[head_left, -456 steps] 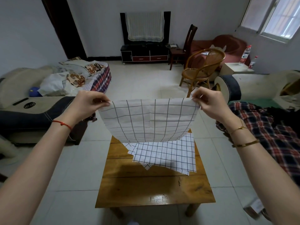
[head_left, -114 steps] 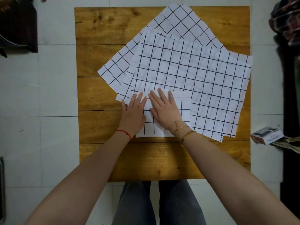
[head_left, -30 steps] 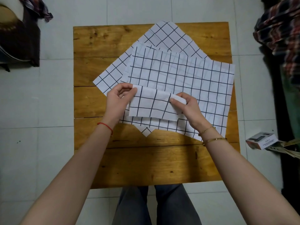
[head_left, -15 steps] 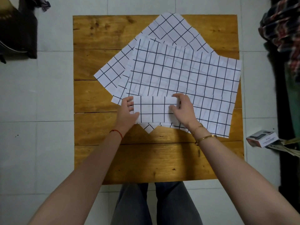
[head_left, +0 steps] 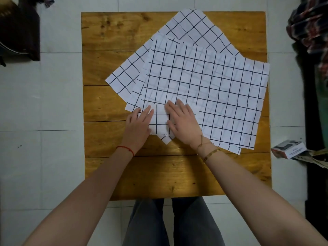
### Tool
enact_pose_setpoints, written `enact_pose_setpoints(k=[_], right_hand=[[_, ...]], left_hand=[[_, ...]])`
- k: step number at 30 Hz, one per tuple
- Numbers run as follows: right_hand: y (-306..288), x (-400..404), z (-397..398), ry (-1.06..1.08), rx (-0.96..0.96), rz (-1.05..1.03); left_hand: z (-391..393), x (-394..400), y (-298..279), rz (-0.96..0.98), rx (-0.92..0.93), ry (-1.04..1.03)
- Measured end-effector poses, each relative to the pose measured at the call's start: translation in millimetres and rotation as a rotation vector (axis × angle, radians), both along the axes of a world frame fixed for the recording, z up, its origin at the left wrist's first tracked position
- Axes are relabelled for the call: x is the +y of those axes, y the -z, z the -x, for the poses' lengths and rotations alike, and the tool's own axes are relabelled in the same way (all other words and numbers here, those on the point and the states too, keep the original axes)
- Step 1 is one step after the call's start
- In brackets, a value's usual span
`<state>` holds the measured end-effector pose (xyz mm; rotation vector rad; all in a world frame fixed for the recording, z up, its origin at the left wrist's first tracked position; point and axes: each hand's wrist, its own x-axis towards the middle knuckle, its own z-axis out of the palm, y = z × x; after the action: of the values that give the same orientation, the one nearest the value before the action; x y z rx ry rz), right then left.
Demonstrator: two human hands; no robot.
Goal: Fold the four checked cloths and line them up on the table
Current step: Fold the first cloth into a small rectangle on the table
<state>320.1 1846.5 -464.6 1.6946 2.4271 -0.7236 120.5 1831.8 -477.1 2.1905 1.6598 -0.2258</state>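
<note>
two hands press flat on a small folded checked cloth (head_left: 160,121) that lies a little left of the wooden table's (head_left: 110,41) middle, on top of the near left corner of a spread cloth. the left hand (head_left: 139,124) lies on the folded cloth's left end with its fingers straight and close together, pointing toward the far edge, gripping nothing. the right hand (head_left: 183,124) lies on the right end, fingers straight and slightly fanned, palm down, also gripping nothing. beneath them the large fine-checked cloth (head_left: 204,93) is spread open over the table's middle and right side, its right corner reaching just past the right edge. a wide-checked cloth (head_left: 191,29) lies turned like a diamond under it, one corner at the far edge and another (head_left: 122,77) pointing to the left edge; a small white point (head_left: 166,139) shows just nearer than the folded cloth. how many sheets lie in that pile i cannot tell. a red string (head_left: 125,149) circles the left wrist and gold bracelets (head_left: 210,153) the right. on the tiled floor (head_left: 44,157) beyond the table's right edge sits a small box (head_left: 288,150).
</note>
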Motion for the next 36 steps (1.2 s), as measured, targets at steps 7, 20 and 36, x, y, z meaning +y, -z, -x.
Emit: enact_pose_setpoints(k=[7,20,36], right_hand=[[9,-5,35,-0.050,-0.122,0.075],[10,-36,-33,0.243,-0.216,0.053],[1,-70,6,-0.114,-0.094,0.061]], left_hand=[[6,-2,1,0.029,0.040,0.039],[4,-2,-1,0.081,0.101,0.017],[6,-65,-6,-0.117,-0.056,0.010]])
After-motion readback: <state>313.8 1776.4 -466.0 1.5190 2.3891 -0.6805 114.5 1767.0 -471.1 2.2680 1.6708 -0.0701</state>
